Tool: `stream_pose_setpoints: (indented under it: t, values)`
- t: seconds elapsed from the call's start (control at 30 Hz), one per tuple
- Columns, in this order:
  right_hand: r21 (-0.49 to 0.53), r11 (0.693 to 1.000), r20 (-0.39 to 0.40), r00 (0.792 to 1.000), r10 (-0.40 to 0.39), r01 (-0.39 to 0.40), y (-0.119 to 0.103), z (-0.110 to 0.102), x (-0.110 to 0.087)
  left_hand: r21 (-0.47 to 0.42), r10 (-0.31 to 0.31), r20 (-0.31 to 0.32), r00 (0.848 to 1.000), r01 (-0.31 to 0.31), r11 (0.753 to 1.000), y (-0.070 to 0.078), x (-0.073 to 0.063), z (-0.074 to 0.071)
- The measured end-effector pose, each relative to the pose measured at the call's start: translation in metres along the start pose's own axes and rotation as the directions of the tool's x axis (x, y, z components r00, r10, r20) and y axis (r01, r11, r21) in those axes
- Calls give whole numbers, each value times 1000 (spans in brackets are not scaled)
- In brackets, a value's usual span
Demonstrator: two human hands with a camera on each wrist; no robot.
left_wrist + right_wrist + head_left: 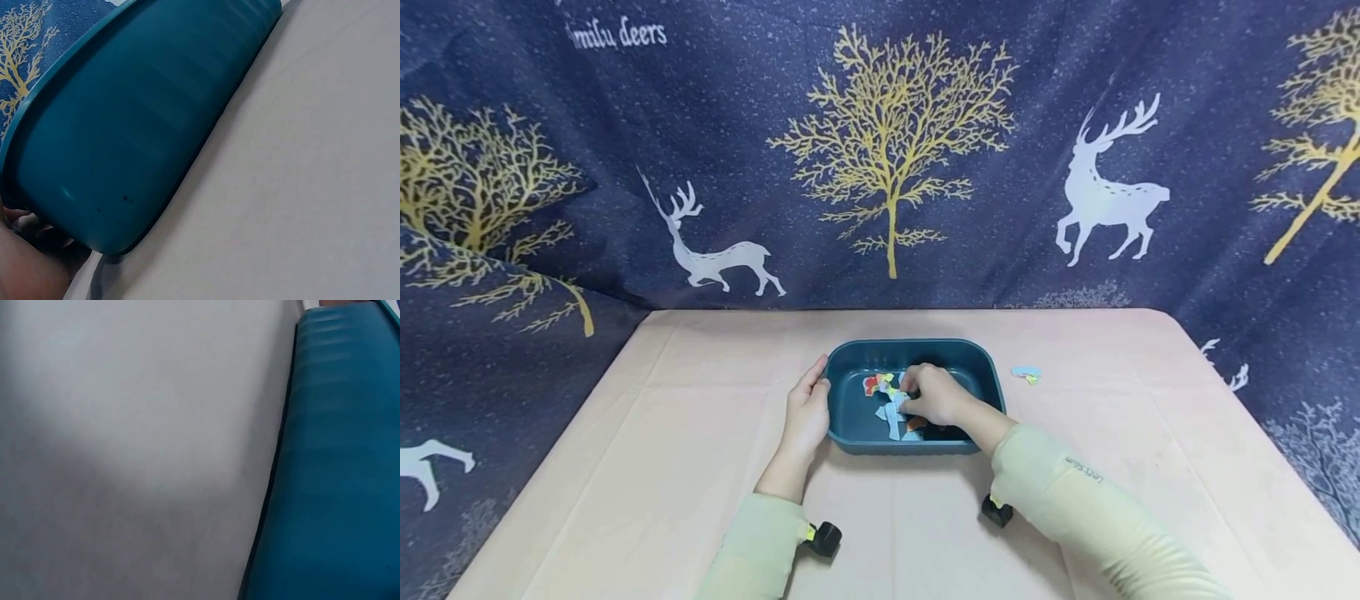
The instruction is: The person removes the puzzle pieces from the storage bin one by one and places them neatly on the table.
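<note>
A dark teal plastic basin (865, 447) sits on the table with torn paper scraps (892, 414) inside, light blue with red, yellow and orange bits. At the basin's left end, my left hand (807, 417) holds the wall from outside, thumb close to the rim. The left wrist view shows the outer wall of the basin (125, 125) with the left hand (34, 262) at its end. My right hand (938, 395) reaches over the front rim into the basin, its curled fingers and thumb pinching a light blue scrap in the pile. The hand covers part of the pile.
A light blue and yellow paper scrap (1026, 373) lies on the table right of the basin. The pale cloth-covered table (662, 467) reaches back to a dark blue curtain (722, 150) with deer and trees. A black wrist camera (825, 540) hangs by the left sleeve.
</note>
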State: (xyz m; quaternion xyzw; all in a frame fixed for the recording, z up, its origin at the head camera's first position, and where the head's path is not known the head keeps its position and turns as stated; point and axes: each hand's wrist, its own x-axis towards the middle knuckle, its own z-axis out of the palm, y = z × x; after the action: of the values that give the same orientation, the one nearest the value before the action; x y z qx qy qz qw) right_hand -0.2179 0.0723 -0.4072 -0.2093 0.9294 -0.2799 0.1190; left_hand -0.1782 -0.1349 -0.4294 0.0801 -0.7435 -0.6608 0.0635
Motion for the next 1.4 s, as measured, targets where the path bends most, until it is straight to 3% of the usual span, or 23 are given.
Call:
stream_pose_setpoints:
  t: [0.4,0.63,0.87,1.17,1.27,1.4]
  values:
    - [200,979,24,999,30,-35,3,-3,2,-2,-12,-5,1000,12,1000,-1,2,-2]
    - [366,925,46,994,97,-107,3,-10,-1,2,-8,-9,1000,8,1000,-1,2,-3]
    - [451,880,30,988,151,-149,5,-13,-3,-1,-3,-10,1000,3,1000,-3,1,-2]
    - [548,820,91,986,137,-165,7,-20,-14,0,2,-13,1000,-2,1000,-3,-2,0]
    - [559,813,84,987,138,-161,7,-23,-16,-2,6,-11,1000,-6,1000,-1,-3,0]
    - [599,782,69,985,161,-170,6,-28,-18,1,14,-15,1000,-14,1000,1,-3,1]
